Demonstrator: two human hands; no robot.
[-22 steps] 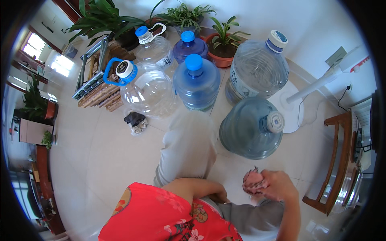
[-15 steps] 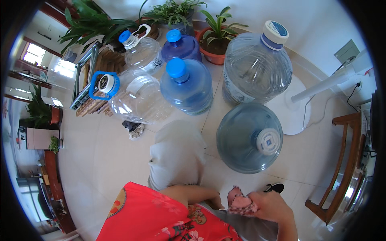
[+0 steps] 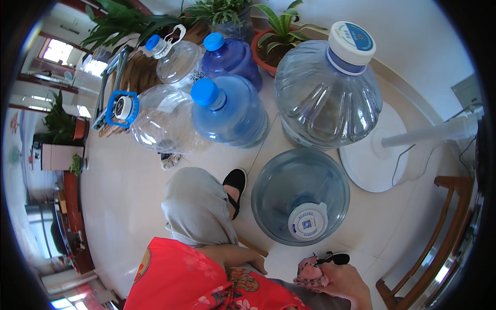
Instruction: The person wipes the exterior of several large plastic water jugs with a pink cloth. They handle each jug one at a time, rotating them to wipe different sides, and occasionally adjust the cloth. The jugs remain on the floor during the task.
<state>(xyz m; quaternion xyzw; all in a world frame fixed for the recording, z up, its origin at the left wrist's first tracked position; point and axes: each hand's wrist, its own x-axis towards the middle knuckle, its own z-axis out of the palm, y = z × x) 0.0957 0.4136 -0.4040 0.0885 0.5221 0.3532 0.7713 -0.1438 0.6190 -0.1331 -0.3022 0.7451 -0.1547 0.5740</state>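
Note:
My right hand (image 3: 343, 283) is closed around a crumpled pink cloth (image 3: 311, 270) with a dark pattern, low at the right over my lap. My left hand (image 3: 258, 262) lies by my grey-trousered leg, its fingers too small and partly hidden to read. Just beyond the cloth stands a bluish water jug (image 3: 268, 201) with a white cap (image 3: 307, 222), which neither hand touches. Behind it is a big clear ribbed jug (image 3: 325, 98) with a white lid. To its left stands a blue jug (image 3: 232, 113) with a blue cap.
Farther left are a clear bottle (image 3: 165, 119) with a blue handle, another clear bottle (image 3: 178, 64) and a purple-blue jug (image 3: 232, 62). Potted plants (image 3: 281, 46) line the wall. A white round stand base (image 3: 372, 155) and wooden furniture frame (image 3: 439, 237) are at right.
The view has shifted, so the bluish jug appears lower and farther left, and the large clear jug looks bigger. A black shoe now shows beside my knee. The cloth stays in my right hand.

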